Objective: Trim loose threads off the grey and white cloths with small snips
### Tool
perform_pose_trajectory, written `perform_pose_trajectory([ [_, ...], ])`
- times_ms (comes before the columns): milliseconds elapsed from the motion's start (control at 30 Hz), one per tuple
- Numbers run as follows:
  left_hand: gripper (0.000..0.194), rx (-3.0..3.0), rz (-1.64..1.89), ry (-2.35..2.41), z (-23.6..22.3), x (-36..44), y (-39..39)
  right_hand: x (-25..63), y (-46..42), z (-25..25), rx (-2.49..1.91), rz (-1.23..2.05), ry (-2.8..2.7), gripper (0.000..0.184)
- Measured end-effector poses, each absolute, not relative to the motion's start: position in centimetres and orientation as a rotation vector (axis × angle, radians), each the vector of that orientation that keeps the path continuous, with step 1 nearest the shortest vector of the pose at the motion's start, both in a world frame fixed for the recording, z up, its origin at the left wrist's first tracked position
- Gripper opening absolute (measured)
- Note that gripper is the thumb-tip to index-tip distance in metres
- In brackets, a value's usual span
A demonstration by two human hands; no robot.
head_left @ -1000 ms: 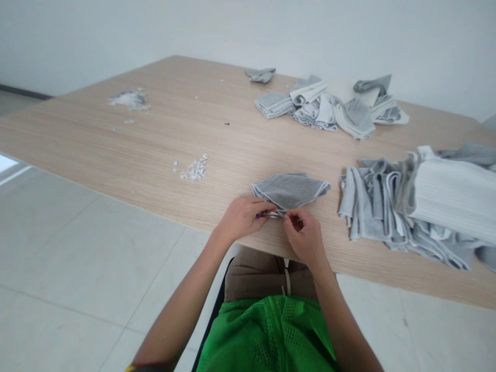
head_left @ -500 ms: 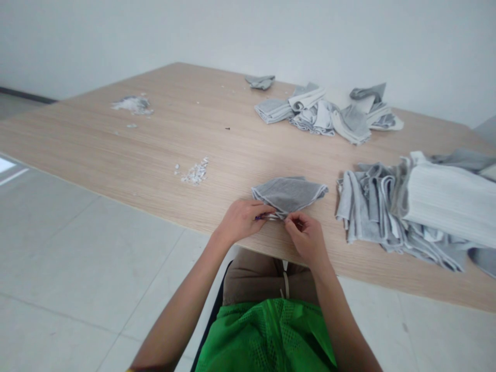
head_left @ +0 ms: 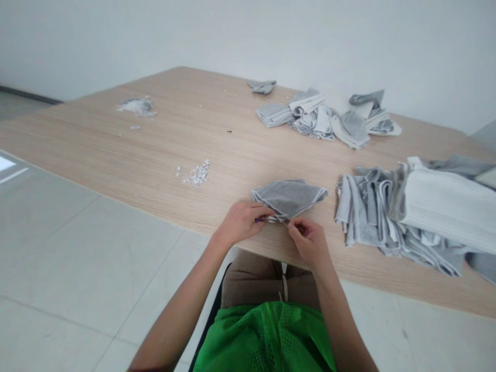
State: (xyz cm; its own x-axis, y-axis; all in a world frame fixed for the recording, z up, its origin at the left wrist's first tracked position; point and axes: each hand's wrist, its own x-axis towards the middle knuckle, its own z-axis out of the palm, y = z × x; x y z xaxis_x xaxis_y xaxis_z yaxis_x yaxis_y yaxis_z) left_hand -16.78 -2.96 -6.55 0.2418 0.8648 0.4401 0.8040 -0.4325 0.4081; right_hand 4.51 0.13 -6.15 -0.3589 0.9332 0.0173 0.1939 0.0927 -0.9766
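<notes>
A folded grey cloth (head_left: 289, 195) with a pale stitched edge lies near the front edge of the wooden table (head_left: 186, 134). My left hand (head_left: 242, 221) is closed at the cloth's near corner, pinching it together with a small purple-tipped thing that I cannot make out. My right hand (head_left: 308, 238) is closed too, its fingertips pinching the same corner from the right. The two hands almost touch.
A big heap of grey and white cloths (head_left: 418, 217) lies to the right. A second pile of cloths (head_left: 329, 116) sits at the back, a lone one (head_left: 262, 86) behind it. Small white scraps (head_left: 196, 174) and a fluff pile (head_left: 136, 106) lie on the left.
My hands and the cloth have stayed almost still; the fingers shifted slightly at the corner. The camera tilted a little, so everything sits slightly lower in view.
</notes>
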Motion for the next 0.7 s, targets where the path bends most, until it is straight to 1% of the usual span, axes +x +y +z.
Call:
perform_pose_trajectory([
  [167,0.032,2.420,0.972,1.637,-6.56,-16.74,-2.95,4.82,0.26,-6.20,-1.113,1.384,-1.569,0.015],
  [500,0.032,2.465,0.979,1.606,-6.07,-16.63,-3.25,5.20,0.44,-6.31,-1.062,1.688,-1.372,0.017],
  [700,0.032,2.489,1.024,1.630,-6.31,-16.55,-3.29,5.35,0.40,-5.89,-1.035,1.804,-1.299,0.019],
])
